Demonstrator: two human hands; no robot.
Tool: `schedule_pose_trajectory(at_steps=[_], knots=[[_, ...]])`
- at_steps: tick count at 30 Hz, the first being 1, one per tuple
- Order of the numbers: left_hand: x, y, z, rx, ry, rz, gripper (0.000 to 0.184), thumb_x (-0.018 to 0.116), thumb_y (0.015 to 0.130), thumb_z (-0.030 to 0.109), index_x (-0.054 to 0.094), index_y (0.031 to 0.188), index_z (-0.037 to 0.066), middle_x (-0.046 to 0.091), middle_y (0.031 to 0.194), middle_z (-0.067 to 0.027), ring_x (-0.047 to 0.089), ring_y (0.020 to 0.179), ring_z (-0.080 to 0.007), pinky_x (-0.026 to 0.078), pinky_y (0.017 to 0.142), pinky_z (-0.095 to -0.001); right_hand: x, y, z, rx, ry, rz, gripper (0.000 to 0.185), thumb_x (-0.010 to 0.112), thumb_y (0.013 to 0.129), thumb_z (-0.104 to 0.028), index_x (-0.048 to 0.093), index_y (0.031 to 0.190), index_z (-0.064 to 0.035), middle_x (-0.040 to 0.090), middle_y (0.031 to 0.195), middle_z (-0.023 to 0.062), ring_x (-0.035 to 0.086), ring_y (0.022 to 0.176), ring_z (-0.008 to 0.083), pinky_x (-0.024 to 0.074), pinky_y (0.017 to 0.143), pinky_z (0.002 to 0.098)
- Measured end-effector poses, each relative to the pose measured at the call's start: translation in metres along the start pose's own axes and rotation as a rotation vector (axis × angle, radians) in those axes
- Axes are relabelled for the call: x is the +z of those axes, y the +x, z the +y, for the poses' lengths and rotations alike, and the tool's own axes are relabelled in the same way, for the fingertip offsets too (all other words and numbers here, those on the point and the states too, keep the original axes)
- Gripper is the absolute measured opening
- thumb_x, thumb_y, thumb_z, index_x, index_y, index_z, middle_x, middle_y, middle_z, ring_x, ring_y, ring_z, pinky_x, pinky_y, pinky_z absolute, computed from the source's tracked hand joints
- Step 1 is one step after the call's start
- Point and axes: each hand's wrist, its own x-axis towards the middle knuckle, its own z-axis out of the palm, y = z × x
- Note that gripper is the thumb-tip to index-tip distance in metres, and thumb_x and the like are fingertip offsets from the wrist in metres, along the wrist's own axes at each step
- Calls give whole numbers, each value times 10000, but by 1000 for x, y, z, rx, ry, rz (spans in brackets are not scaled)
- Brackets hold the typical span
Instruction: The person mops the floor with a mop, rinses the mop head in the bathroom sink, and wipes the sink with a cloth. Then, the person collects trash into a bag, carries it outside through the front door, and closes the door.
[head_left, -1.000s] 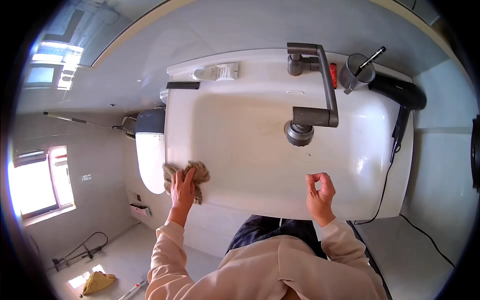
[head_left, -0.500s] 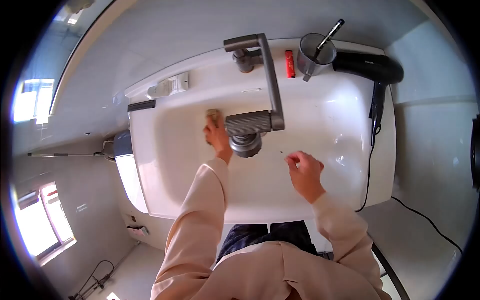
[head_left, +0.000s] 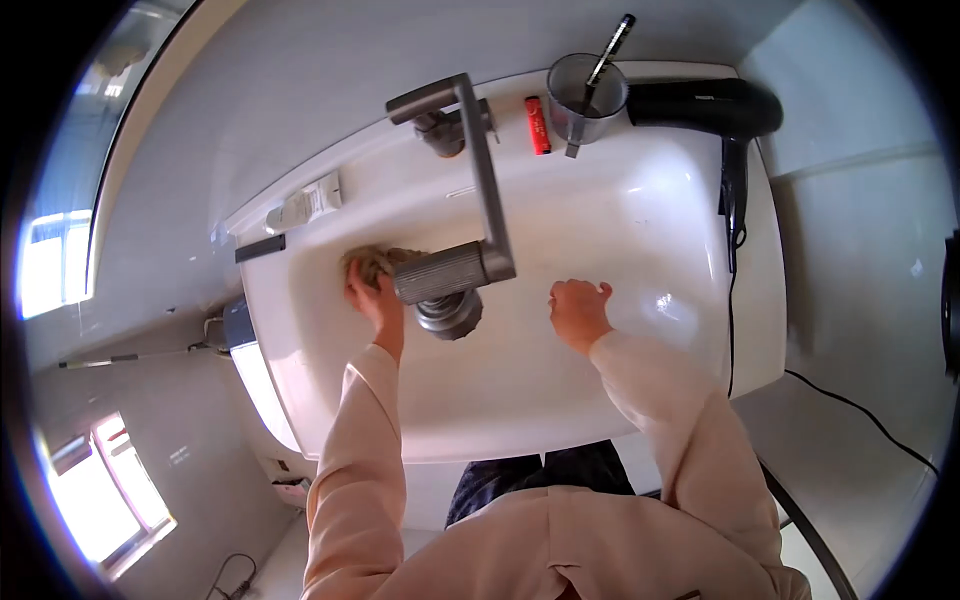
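Note:
A crumpled brownish cloth [head_left: 366,264] is pressed against the left part of the white sink basin [head_left: 480,400], and my left hand [head_left: 374,298] is closed on it. The grey tap [head_left: 440,272] hangs over the basin just right of that hand and hides part of the cloth. My right hand [head_left: 580,312] is over the middle right of the basin with its fingers curled in. Whatever those fingers hold, if anything, cannot be made out.
Along the back ledge are a white tube [head_left: 304,204], a red stick-like item [head_left: 538,125], a grey cup [head_left: 588,112] holding a black pen [head_left: 612,50], and a black hair dryer [head_left: 715,108]. Its cord [head_left: 732,330] runs down the right side. A dark bar [head_left: 260,248] lies at the left rim.
My left hand has moved left across the basin with the cloth. The right hand has shifted up and its fingers have curled in; a small dark speck near its fingertips no longer shows.

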Motion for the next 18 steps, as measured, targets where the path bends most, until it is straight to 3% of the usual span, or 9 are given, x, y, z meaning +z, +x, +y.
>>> schedule_pose_trajectory(at_steps=[2, 4, 6, 8, 10, 12, 15, 17, 18], knots=[[33, 8, -50, -17, 365, 352, 522, 650, 668, 91, 464, 1154, 59, 432, 1124, -193, 487, 978, -338, 411, 854, -410, 3, 6, -5, 39, -33, -60, 35, 545, 721, -76, 574, 727, -57, 557, 788, 107, 527, 816, 295, 283, 832, 576], [76, -13, -5, -51, 336, 344, 514, 630, 682, 87, 454, 1163, 51, 445, 1120, -172, 459, 1003, -346, 385, 867, -417, -4, 5, -4, 76, -70, -129, 39, 545, 719, -75, 569, 726, -45, 555, 789, 119, 528, 818, 303, 283, 835, 582], [128, -52, 62, -15, 239, 240, 506, 611, 696, 83, 443, 1172, 42, 459, 1116, -150, 432, 1029, -354, 360, 880, -425, -26, -11, -1, 74, 190, 57, 31, 542, 725, -70, 573, 720, -68, 565, 767, 92, 530, 820, 287, 285, 823, 583], [166, -85, 117, 56, 196, -14, 499, 591, 711, 79, 433, 1181, 33, 473, 1112, -128, 404, 1054, -362, 334, 894, -432, -74, -29, -3, 124, 319, 153, 37, 563, 746, -103, 585, 729, -80, 581, 717, 63, 550, 777, 251, 330, 833, 509], [174, -103, 147, 186, 230, -577, 362, 545, 757, 75, 504, 1116, 83, 451, 1168, -124, 428, 1045, -343, 334, 913, -450, -94, -41, 7, 163, 348, 256, 64, 574, 763, -138, 590, 735, -83, 587, 693, 53, 560, 728, 231, 372, 786, 444], [161, -135, 181, 452, 177, -1016, 365, 490, 783, 76, 501, 1144, 133, 447, 1186, -111, 422, 1044, -351, 331, 922, -430, -104, -57, 16, 204, 384, 371, 96, 586, 780, -173, 595, 742, -85, 593, 669, 43, 570, 680, 211, 413, 740, 378], [143, -170, 167, 543, -54, -1188, 392, 522, 726, 32, 539, 1102, 142, 486, 1131, -101, 419, 1050, -332, 330, 929, -412, -109, -81, 23, 195, 467, 523, 216, 577, 831, -244, 586, 744, -47, 603, 655, 63, 577, 579, 183, 434, 557, 286], [118, -142, 155, 426, -499, -1404, 390, 538, 674, -24, 582, 1030, 129, 524, 1078, -89, 433, 1041, -316, 319, 947, -404, -108, -102, 26, 257, 483, 529, 226, 571, 837, -244, 581, 737, -42, 600, 649, 67, 577, 579, 183, 437, 569, 287], [122, -125, 152, 507, -376, -1315, 388, 539, 638, -53, 608, 977, 124, 541, 1040, -81, 455, 1025, -311, 311, 963, -394, -105, -111, 28, 306, 503, 508, 238, 566, 843, -245, 575, 730, -36, 597, 642, 71, 578, 579, 182, 440, 580, 288]])
